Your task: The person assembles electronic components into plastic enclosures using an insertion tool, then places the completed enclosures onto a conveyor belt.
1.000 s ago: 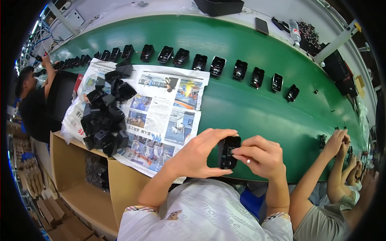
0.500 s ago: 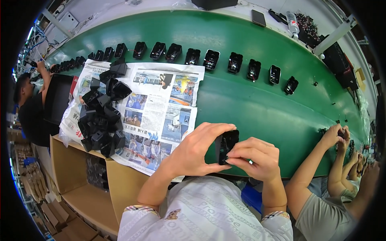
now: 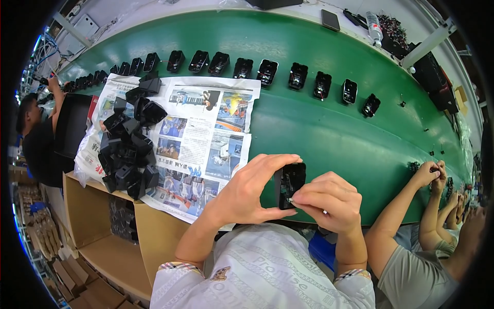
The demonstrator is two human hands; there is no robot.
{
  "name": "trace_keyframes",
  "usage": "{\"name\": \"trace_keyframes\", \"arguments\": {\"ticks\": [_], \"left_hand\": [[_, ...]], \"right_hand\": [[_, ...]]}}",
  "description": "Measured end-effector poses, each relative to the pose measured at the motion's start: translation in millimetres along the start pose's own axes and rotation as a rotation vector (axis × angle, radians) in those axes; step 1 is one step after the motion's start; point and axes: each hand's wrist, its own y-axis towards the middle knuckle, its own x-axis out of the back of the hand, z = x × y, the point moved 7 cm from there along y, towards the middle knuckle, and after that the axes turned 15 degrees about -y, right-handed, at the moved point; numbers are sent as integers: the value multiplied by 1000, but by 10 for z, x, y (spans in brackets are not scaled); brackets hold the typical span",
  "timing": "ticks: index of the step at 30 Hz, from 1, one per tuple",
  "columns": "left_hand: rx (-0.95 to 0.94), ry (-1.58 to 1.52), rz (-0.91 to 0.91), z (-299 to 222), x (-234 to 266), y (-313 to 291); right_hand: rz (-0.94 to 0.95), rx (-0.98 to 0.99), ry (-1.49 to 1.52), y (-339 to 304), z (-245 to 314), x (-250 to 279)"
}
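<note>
A black plastic housing (image 3: 292, 184), open-faced and hollow, is held upright over the near edge of the green table. My left hand (image 3: 251, 189) grips it, with the thumb under the lower end and the fingers over the upper end. Thumb and fingertips of my right hand (image 3: 332, 202) are pinched together at the housing's lower right edge. Something small and pale shows at those fingertips, too small to name. Left of my hands, a heap of black plastic housings (image 3: 127, 173) lies on a spread newspaper (image 3: 189, 127).
Several black housings (image 3: 298, 76) stand in a curved row along the green table (image 3: 319, 141). An open cardboard box (image 3: 105, 256) is below the newspaper at left. Co-workers' hands (image 3: 431, 174) work at right; another person (image 3: 41, 136) is at far left. A bottle (image 3: 374, 30) and phone (image 3: 330, 20) lie at the back.
The whole view has shifted slightly. The housing is turned a little more face-up, and my right fingertips have moved slightly along its lower edge. My left hand keeps its grip.
</note>
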Motion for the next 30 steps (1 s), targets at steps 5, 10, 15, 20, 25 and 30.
{"name": "trace_keyframes", "arguments": {"ticks": [5, 10, 15, 20, 25, 30], "left_hand": [[6, -27, -11, -16, 20, -1], [16, -39, 3, -15, -5, 1], [8, -42, -8, -16, -5, -8], [-14, -32, -11, -8, -7, 0], [-16, -26, -5, 3, -10, -4], [-14, -43, -5, -12, 3, -16]], "right_hand": [[4, 33, -12, 27, -1, 46], [-41, 21, -24, 40, -15, 124], [-43, 9, -3, 9, -26, 92], [-10, 28, 0, 37, -10, 58], [43, 50, 5, 68, -4, 18], [71, 182, -28, 147, 103, 59]]}}
